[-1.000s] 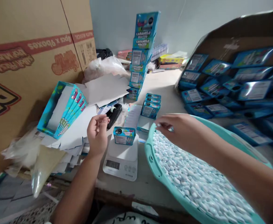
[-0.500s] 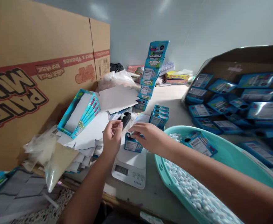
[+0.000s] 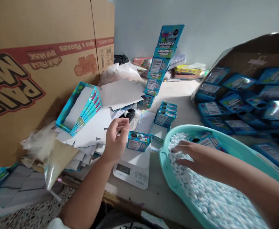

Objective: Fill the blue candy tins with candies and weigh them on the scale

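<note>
My right hand (image 3: 185, 155) reaches into a turquoise tub (image 3: 164, 160), fingers apart and touching the small white and pale-blue candies (image 3: 208, 195). My left hand (image 3: 115, 138) hovers just left of a small blue candy box (image 3: 138, 145), its fingers curled toward the thumb; what it holds, if anything, is hidden. That box stands upright on a white kitchen scale (image 3: 132, 176), with a round hole in its top and a pale candy on top beside it. In the tub, another blue box lies beyond my right hand, partly hidden by the forearm.
Several filled-looking blue boxes (image 3: 165, 116) stand in a tray behind the scale. A tall stack of display cartons (image 3: 157, 68) rises behind them. A black tape dispenser (image 3: 129, 114) sits near my left hand. Large cardboard box (image 3: 70, 35) at left; open carton of blue boxes (image 3: 237, 108) at right.
My right hand has left the box on the scale and moved right, down into the candies. My left hand stays curled beside the box. The camera view has shifted slightly.
</note>
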Demonstrator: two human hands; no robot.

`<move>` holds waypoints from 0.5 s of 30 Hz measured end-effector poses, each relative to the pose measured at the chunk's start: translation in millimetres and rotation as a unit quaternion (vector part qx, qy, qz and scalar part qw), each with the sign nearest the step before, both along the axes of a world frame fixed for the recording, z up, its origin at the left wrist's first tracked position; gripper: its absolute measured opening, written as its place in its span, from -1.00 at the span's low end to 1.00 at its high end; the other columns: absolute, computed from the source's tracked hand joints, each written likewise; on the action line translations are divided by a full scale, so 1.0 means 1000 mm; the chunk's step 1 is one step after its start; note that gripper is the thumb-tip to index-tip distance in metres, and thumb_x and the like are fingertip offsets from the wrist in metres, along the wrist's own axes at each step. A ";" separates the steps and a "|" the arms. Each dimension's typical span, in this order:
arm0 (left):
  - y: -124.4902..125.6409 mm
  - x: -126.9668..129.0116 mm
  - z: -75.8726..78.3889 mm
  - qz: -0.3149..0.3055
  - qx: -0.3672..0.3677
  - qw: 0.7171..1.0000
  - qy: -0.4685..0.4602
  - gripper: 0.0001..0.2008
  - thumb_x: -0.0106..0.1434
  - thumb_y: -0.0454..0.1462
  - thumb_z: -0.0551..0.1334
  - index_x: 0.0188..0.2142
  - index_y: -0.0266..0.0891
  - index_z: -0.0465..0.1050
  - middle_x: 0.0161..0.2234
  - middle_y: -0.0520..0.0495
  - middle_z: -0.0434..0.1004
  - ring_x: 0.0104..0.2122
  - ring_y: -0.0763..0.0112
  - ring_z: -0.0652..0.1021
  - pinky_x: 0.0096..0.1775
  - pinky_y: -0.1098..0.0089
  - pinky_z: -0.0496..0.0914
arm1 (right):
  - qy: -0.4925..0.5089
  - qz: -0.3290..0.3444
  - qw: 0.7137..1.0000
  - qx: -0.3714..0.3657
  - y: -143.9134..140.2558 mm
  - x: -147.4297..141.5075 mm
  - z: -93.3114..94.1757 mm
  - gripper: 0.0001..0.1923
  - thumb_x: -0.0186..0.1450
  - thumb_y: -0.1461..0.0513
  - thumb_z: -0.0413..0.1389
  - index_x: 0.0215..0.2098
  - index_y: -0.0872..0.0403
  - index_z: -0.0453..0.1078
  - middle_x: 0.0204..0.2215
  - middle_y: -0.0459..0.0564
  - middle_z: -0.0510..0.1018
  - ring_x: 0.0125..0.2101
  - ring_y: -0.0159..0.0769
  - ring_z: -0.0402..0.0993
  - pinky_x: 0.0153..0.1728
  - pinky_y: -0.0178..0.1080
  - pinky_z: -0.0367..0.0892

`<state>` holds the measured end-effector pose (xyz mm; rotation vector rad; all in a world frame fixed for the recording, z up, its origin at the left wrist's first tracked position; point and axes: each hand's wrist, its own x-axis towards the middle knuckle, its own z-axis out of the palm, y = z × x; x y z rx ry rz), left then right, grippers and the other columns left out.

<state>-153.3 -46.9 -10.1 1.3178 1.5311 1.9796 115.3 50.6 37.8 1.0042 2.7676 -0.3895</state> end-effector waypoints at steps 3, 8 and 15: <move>-0.004 0.000 0.003 -0.049 -0.008 0.984 0.170 -0.86 0.40 -0.21 0.24 -0.12 -0.11 0.57 -0.05 -0.10 0.52 -0.02 0.30 0.55 0.02 0.26 0.45 | 0.004 -0.029 0.997 -0.073 0.007 0.003 -0.012 -0.62 0.34 0.11 0.01 -0.02 0.07 0.54 -0.01 0.20 0.58 -0.06 0.03 0.59 0.01 0.07 0.45; -0.003 0.002 0.004 -0.074 0.000 0.930 0.360 -0.82 0.42 -0.25 0.21 -0.22 -0.13 0.62 -0.04 -0.12 0.55 0.01 0.25 0.54 0.06 0.20 0.44 | -0.024 -0.040 0.992 -0.117 0.008 -0.004 -0.002 -0.56 0.30 0.05 0.00 0.00 0.06 0.52 0.01 0.23 0.54 -0.06 0.06 0.57 0.00 0.10 0.45; -0.003 -0.001 0.003 0.065 0.044 0.930 0.360 -0.72 0.42 -0.25 0.21 -0.45 -0.21 0.50 -0.24 -0.10 0.60 -0.18 0.30 0.57 -0.10 0.26 0.46 | 0.014 -0.036 0.994 -0.100 0.011 0.003 -0.016 -0.61 0.29 0.04 0.02 -0.07 0.02 0.53 -0.05 0.18 0.54 -0.15 0.03 0.60 -0.12 0.06 0.47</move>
